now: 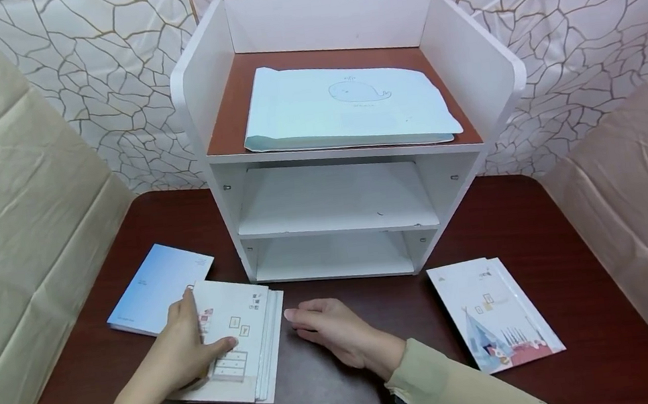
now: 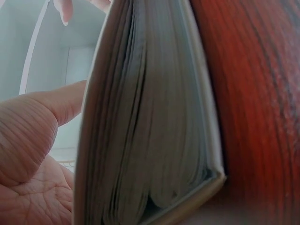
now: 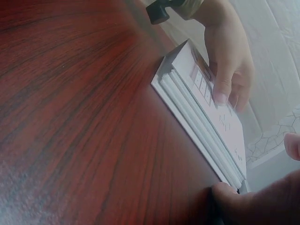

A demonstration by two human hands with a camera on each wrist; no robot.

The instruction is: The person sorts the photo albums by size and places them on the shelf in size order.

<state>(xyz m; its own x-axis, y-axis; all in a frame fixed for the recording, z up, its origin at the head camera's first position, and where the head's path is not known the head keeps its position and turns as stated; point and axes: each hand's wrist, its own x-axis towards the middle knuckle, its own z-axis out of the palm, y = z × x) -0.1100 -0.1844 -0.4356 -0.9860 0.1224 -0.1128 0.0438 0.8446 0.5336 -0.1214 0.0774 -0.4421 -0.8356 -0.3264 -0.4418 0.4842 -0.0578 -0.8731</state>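
Note:
My left hand [image 1: 180, 353] grips a white hardcover book [image 1: 246, 311] by its left side, with the thumb across the printed cover and the fingers at the edge. The cover has small boxes and a drawing of drawers. In the left wrist view the book's thick pages [image 2: 154, 117] fan slightly between its boards, close over the red-brown wood. My right hand [image 1: 338, 330] holds nothing, its fingers loosely bent beside the book's right edge. In the right wrist view, the right fingertips [image 3: 225, 190] are right at the book's far corner.
A blue book [image 1: 160, 287] lies to the left, partly behind the white one. On the right lies another white book [image 1: 492, 309] with a tent picture. A white shelf unit [image 1: 336, 200] stands at the back, with a pale whale-drawn packet [image 1: 343, 110] on top. Cloth-covered walls enclose both sides.

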